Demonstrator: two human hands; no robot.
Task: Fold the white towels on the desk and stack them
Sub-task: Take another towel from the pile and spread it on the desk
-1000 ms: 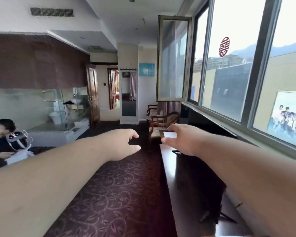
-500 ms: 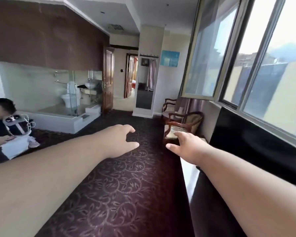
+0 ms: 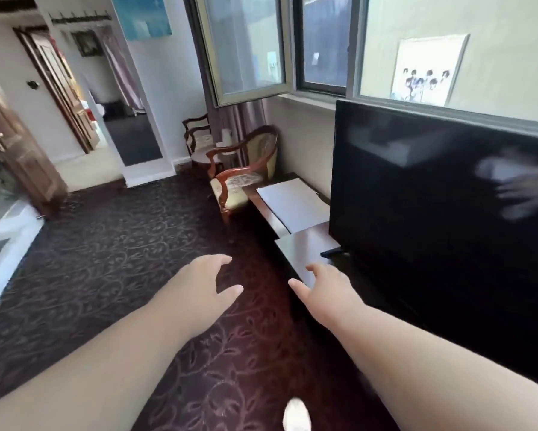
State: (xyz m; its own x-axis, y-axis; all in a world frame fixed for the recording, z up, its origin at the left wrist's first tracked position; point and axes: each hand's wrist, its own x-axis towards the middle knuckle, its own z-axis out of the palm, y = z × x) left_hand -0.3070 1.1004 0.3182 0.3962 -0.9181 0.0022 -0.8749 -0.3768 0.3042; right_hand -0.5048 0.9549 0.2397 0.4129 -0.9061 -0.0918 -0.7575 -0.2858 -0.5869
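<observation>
Both hands reach forward, empty, toward a white towel far along the tabletop.

The white towel (image 3: 292,204) lies flat on the dark tabletop (image 3: 305,247), beyond the black television (image 3: 432,194), its long axis running away along the wall toward an armchair (image 3: 245,172). No writing is readable. The left hand (image 3: 202,284) and right hand (image 3: 326,289) hover over patterned carpet (image 3: 106,244), fingers spread and relaxed, touching nothing.

A dark wooden counter (image 3: 308,253) was seen running along the wall under the window. A flat white sheet-like item (image 3: 292,205), its material not discernible, was laid on its far end, and a black television (image 3: 432,197) was stood on the nearer part.
</observation>
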